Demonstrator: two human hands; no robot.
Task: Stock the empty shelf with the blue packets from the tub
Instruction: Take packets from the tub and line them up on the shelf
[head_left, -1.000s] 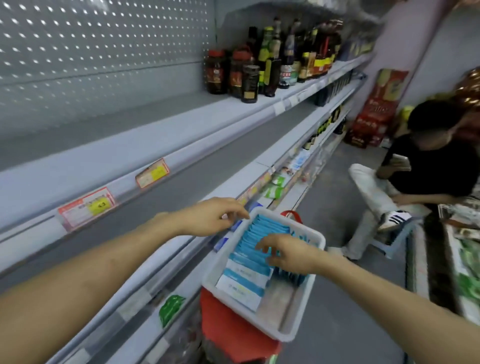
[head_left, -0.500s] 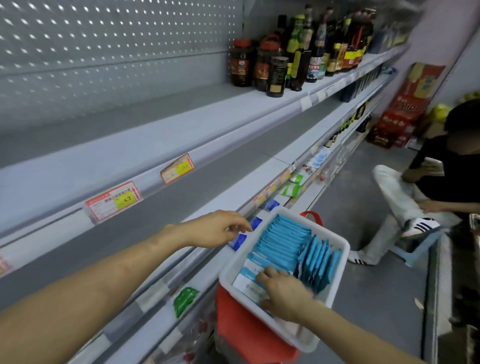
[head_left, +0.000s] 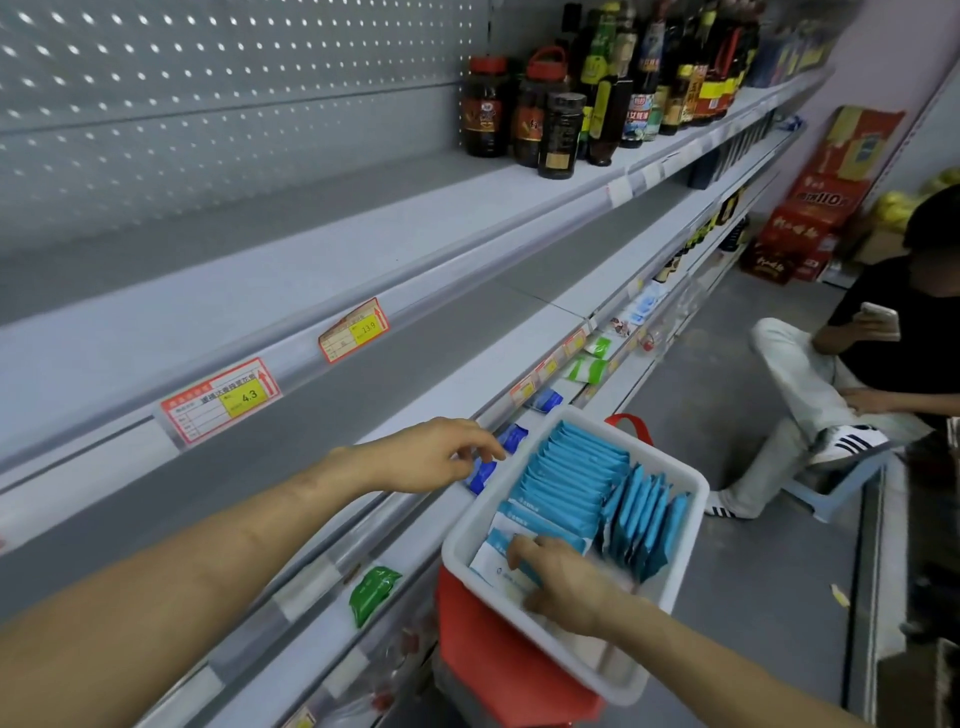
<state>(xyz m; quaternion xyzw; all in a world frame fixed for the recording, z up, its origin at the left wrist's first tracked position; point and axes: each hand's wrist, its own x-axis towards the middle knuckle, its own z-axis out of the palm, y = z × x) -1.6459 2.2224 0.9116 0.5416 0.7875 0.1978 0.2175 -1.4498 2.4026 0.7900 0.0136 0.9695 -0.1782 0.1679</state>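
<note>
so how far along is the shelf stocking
Barely started. Done: no packets show on the empty shelf. In hand: the right hand curls its fingers over the front blue packets in the tub; the left hand is at the shelf edge, its grip unclear. Left: the tub looks nearly full, so almost everything.

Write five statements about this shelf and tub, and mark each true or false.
1. The right hand curls its fingers over blue packets in the white tub. True.
2. The left hand is inside the tub. False: it is outside, at the shelf edge beside it.
3. Dark bottles stand on the upper shelf. True.
4. The nearest price tag reads 13.9. False: it reads 4.3.
5. The seated person holds a bottle. False: a phone.
</note>
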